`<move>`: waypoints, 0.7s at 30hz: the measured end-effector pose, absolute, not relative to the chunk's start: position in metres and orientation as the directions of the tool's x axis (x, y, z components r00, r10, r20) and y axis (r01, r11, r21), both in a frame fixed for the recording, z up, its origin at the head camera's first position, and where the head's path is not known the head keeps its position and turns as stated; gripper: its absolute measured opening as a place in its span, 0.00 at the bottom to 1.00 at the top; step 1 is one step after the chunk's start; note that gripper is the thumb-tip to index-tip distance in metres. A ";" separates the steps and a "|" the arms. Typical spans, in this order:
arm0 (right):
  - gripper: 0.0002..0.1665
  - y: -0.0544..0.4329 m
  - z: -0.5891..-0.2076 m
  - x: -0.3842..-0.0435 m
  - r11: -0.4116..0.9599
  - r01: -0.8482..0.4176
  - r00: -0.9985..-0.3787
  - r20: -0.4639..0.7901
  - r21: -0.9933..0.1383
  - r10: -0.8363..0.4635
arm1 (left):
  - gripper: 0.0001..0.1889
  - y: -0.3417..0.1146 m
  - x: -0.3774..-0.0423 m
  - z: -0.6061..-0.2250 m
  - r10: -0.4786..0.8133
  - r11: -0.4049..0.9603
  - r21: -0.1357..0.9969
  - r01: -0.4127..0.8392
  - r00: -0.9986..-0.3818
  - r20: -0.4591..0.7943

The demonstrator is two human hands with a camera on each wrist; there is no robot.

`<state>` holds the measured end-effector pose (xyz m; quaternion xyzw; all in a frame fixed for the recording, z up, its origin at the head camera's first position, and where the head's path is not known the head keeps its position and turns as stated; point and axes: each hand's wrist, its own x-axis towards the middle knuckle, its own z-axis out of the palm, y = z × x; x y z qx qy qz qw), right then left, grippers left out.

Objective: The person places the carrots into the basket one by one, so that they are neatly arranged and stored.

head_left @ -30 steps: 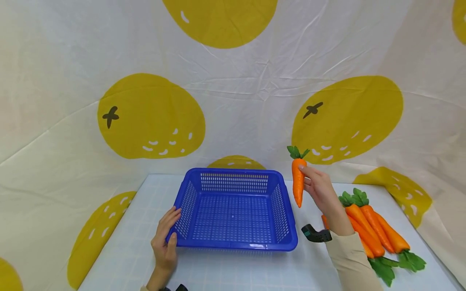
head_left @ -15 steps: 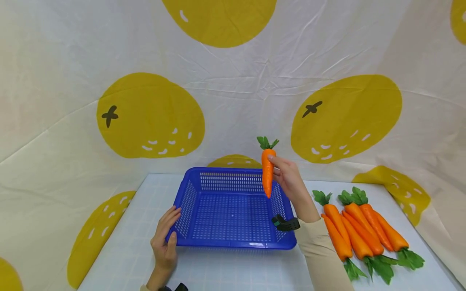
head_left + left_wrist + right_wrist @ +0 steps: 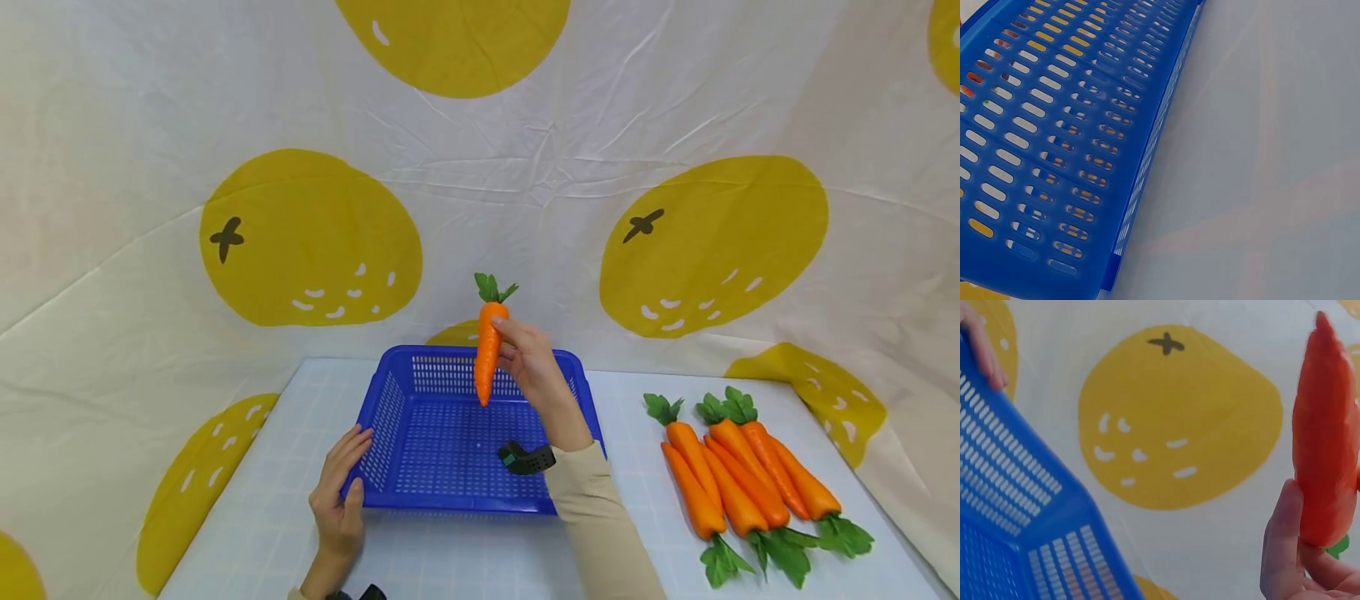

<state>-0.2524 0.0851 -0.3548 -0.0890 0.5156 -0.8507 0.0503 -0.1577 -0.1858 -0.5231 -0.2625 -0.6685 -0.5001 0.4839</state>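
My right hand (image 3: 529,358) pinches a carrot (image 3: 487,350) near its leafy top, thumb and fingertips on the orange body. The carrot hangs upright, tip down, above the back part of a blue plastic basket (image 3: 480,503). In the right wrist view the same carrot (image 3: 1327,437) shows close up between the fingers. At the basket's front left corner, my left hand (image 3: 339,492) grips the rim, fingers over the left side and thumb by the front. The left wrist view has the slotted basket wall (image 3: 1054,144) but not the hand.
Several carrots (image 3: 738,504) lie side by side on the table to the right of the basket. The table (image 3: 420,558) has a pale checked cover. A white cloth (image 3: 510,250) with yellow fruit prints hangs behind it.
My right hand has carried the carrot leftward and slightly up, from beyond the basket's right side to over its inside. My left hand and the basket have stayed put.
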 end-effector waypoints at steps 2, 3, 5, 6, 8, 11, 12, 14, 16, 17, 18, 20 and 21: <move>0.12 0.075 -0.356 -0.254 -0.489 0.009 -0.978 0.095 -0.872 -0.187 | 0.19 -0.186 -0.158 -0.523 -0.133 0.363 0.412 0.835 -0.392 0.910; 0.10 0.070 -0.356 -0.255 -0.498 0.018 -0.977 0.091 -0.867 -0.193 | 0.19 -0.186 -0.158 -0.523 -0.133 0.364 0.412 0.835 -0.391 0.911; 0.10 0.061 -0.357 -0.257 -0.508 0.028 -0.977 0.085 -0.861 -0.197 | 0.20 -0.186 -0.158 -0.524 -0.133 0.362 0.413 0.836 -0.392 0.910; 0.10 0.056 -0.358 -0.258 -0.509 0.032 -0.976 0.083 -0.860 -0.202 | 0.20 -0.186 -0.158 -0.524 -0.132 0.362 0.413 0.836 -0.393 0.910; 0.11 0.048 -0.361 -0.260 -0.501 0.039 -0.973 0.080 -0.864 -0.215 | 0.21 -0.187 -0.158 -0.524 -0.132 0.364 0.415 0.834 -0.394 0.909; 0.18 0.037 -0.367 -0.262 -0.438 0.045 -0.965 0.074 -0.898 -0.251 | 0.21 -0.187 -0.159 -0.525 -0.130 0.367 0.418 0.831 -0.400 0.907; 0.20 0.033 -0.369 -0.263 -0.412 0.050 -0.961 0.068 -0.910 -0.267 | 0.21 -0.187 -0.159 -0.524 -0.130 0.371 0.421 0.828 -0.403 0.906; 0.25 0.027 -0.376 -0.264 -0.351 0.063 -0.952 0.049 -0.934 -0.301 | 0.21 -0.187 -0.158 -0.524 -0.131 0.375 0.424 0.825 -0.406 0.905; 0.26 0.023 -0.383 -0.265 -0.308 0.084 -0.944 0.023 -0.948 -0.328 | 0.22 -0.187 -0.157 -0.522 -0.130 0.385 0.428 0.818 -0.411 0.902; 0.27 0.021 -0.387 -0.266 -0.291 0.093 -0.939 0.014 -0.952 -0.344 | 0.22 -0.186 -0.157 -0.522 -0.129 0.390 0.430 0.814 -0.414 0.901; 0.27 0.019 -0.390 -0.267 -0.275 0.108 -0.935 -0.003 -0.955 -0.356 | 0.22 -0.186 -0.156 -0.521 -0.128 0.395 0.431 0.812 -0.416 0.900; 0.26 0.016 -0.397 -0.268 -0.251 0.138 -0.925 -0.035 -0.958 -0.377 | 0.22 -0.186 -0.155 -0.519 -0.129 0.402 0.432 0.808 -0.417 0.900; 0.26 0.015 -0.401 -0.268 -0.239 0.150 -0.923 -0.049 -0.959 -0.382 | 0.22 -0.186 -0.154 -0.519 -0.130 0.405 0.432 0.806 -0.417 0.899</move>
